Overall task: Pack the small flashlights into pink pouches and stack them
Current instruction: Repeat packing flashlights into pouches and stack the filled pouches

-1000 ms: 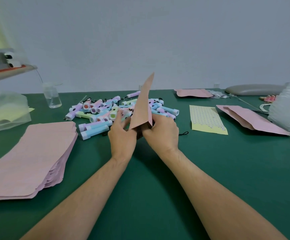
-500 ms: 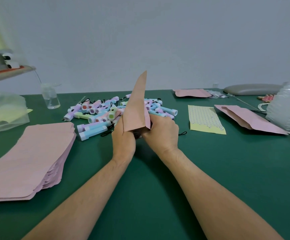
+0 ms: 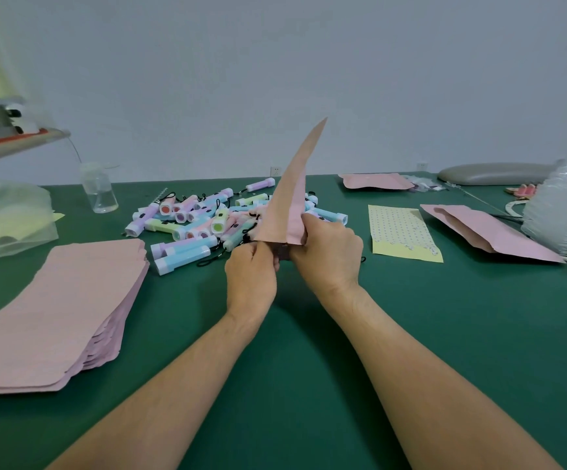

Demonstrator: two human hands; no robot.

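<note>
Now both hands hold 1 pouch (image 3: 288, 205) upright above the table (image 3: 444, 334), its tip pointing up and away, just in front of the flashlights (image 3: 200, 218) heaped mid-table. The right hand (image 3: 326, 256) grips the pouch's lower right edge, fingers curled round it. The left hand (image 3: 251, 276) pinches the lower left corner, fingers curled. Whether anything sits inside the pouch cannot be told. A stack (image 3: 54, 300) of flat pouches lies at the left, well apart. A dotted sheet (image 3: 400, 232) and loose pouches (image 3: 489, 232) lie to the right.
</note>
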